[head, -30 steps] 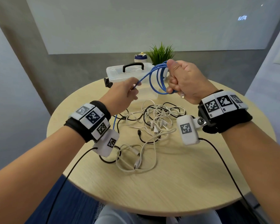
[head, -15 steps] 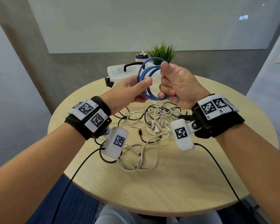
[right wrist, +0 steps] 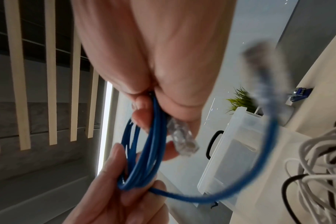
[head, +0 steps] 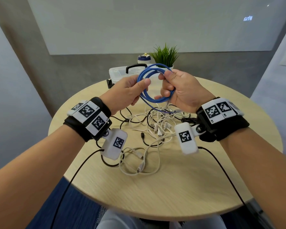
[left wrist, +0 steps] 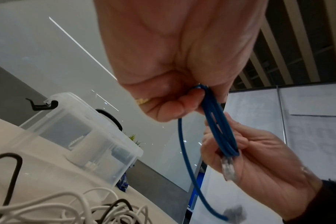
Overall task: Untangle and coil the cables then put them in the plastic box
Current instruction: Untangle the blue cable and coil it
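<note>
A blue network cable (head: pixel 149 95) is wound into a small coil held in the air between both hands above the round table. My left hand (head: pixel 129 93) pinches the coil's left side (left wrist: pixel 207 103) between thumb and fingers. My right hand (head: pixel 178 90) grips the right side (right wrist: pixel 155 136), with a clear plug (right wrist: pixel 182 141) sticking out by its fingers. A loose blue tail (right wrist: pixel 249 186) with the other plug hangs below, blurred. A tangle of white and black cables (head: pixel 155 128) lies on the table under the hands. The clear plastic box (head: pixel 120 73) with a black handle stands behind.
A small potted green plant (head: pixel 165 55) and a white and blue bottle (head: pixel 144 59) stand behind the box at the table's far edge. The wooden tabletop (head: pixel 172 187) is bare toward me. Black wrist-camera leads (head: pixel 221 169) trail across it.
The hands have come closer together. The blue cable went from loose loops in the right hand to a coil held on both sides, and the left hand moved up onto the coil.
</note>
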A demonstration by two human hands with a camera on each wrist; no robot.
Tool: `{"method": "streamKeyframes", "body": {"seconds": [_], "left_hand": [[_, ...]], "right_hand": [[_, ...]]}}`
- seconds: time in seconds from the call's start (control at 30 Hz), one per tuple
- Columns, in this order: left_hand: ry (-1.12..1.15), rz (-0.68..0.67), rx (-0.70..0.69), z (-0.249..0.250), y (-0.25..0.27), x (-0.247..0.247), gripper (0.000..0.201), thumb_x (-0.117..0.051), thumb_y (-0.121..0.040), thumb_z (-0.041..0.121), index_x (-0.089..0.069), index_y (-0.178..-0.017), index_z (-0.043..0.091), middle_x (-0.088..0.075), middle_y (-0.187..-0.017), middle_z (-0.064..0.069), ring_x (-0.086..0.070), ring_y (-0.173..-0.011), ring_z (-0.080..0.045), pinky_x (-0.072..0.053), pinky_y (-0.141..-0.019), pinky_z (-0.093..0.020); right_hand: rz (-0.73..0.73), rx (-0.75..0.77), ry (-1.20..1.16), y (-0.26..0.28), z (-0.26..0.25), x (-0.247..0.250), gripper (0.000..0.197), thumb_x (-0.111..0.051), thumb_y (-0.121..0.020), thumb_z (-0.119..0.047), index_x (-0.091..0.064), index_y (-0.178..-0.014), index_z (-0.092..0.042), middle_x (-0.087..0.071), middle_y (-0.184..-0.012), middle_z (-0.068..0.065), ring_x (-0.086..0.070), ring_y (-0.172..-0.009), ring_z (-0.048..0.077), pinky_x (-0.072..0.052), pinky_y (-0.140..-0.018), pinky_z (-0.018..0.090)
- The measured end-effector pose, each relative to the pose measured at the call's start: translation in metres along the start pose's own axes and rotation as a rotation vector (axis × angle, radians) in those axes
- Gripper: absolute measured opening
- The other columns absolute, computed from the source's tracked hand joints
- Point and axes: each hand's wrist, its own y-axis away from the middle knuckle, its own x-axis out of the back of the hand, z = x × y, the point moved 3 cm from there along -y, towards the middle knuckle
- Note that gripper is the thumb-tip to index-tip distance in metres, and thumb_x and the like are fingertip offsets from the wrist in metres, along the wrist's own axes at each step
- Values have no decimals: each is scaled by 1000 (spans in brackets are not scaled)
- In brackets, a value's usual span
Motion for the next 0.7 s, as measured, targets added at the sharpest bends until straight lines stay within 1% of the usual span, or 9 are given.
{"method": "streamKeyframes", "body": {"seconds": [0.03,0.13,0.2,0.27,0.33,0.47,0.53,0.63,0.7], "left_hand": [[14,-10,3,-1,0,-1,29,-41,-98,38,-55,-85,16,-44,-63,4,-38,-53,-10,-39,-54,-24],[111,-18,17,-2,1,-3,35,-33,-99,41,-52,-88,14,-35,-53,16,-33,-49,-7,-36,-50,-21],[105,11,17,-4,1,2,37,-32,-99,41,-51,-80,17,-35,-51,17,-33,-49,-7,-36,-49,-20],[62,47,7,-7,0,9,39,-33,-101,36,-48,-71,17,-38,-50,16,-34,-48,-7,-35,-49,-20],[57,82,4,-9,-2,14,40,-35,-101,34,-44,-65,17,-39,-50,16,-34,-48,-8,-34,-49,-22],[139,166,33,-10,-3,25,41,-38,-101,33,-41,-64,16,-35,-49,15,-29,-45,-6,-30,-47,-22],[121,174,45,-12,-2,30,40,-39,-101,32,-43,-64,16,-35,-50,14,-28,-44,-7,-31,-46,-21],[-34,132,71,-19,-1,28,31,-43,-100,23,-54,-72,14,-48,-59,4,-39,-43,-7,-38,-47,-19],[-100,113,118,-27,-2,26,26,-46,-99,17,-60,-78,13,-58,-67,-1,-50,-47,-6,-44,-52,-19]], "right_hand": [[5,2,8,-1,0,0,26,-33,-104,-22,-50,-89,-10,-35,-51,-6,-38,-47,10,-52,-69,37],[19,15,31,-1,-4,1,29,-36,-103,-28,-49,-83,-12,-31,-47,-8,-31,-43,8,-50,-62,34],[33,19,66,-1,-6,3,33,-38,-101,-36,-48,-80,-13,-29,-46,-8,-27,-43,9,-48,-61,34],[45,1,87,-1,-5,5,36,-39,-100,-41,-49,-79,-13,-29,-46,-9,-26,-44,10,-47,-61,35],[46,-10,114,-1,-4,6,36,-38,-100,-40,-48,-78,-13,-29,-46,-9,-27,-44,10,-46,-62,35],[48,-24,166,-2,-2,7,30,-42,-101,-34,-50,-81,-14,-31,-48,-9,-30,-46,9,-45,-62,34],[36,-14,176,-3,-2,7,27,-42,-101,-31,-51,-83,-13,-31,-49,-10,-30,-46,8,-44,-61,33],[11,20,128,-4,-5,6,28,-40,-102,-30,-48,-81,-13,-31,-49,-10,-28,-46,8,-45,-58,32],[7,45,93,-4,-8,5,30,-39,-102,-31,-47,-80,-13,-31,-50,-9,-27,-47,9,-45,-56,30]]}}
